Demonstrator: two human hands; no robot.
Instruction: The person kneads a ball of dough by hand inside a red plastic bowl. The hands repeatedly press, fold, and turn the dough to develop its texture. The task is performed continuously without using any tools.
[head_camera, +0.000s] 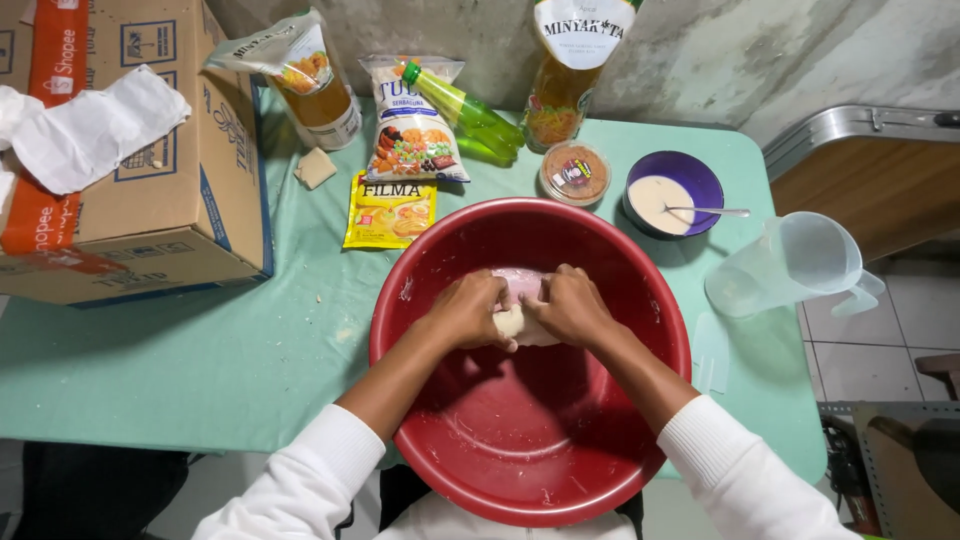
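A large red plastic basin (600, 250) stands on the green-covered table in front of me. Inside it lies a pale lump of dough (522, 300). My left hand (467, 308) grips the dough from the left. From the right, my right hand (573, 305) presses on it. Both hands meet over the lump and hide most of it. Smears of dough stick to the basin's inner wall.
Behind the basin stand a purple bowl (692, 178) of white liquid with a spoon, a small lidded tub (575, 172), two oil pouches (310, 75), a green bottle (465, 108), a flour bag (410, 125) and a yellow sachet (388, 212). A clear jug (790, 265) is at right, a cardboard box (130, 150) at left.
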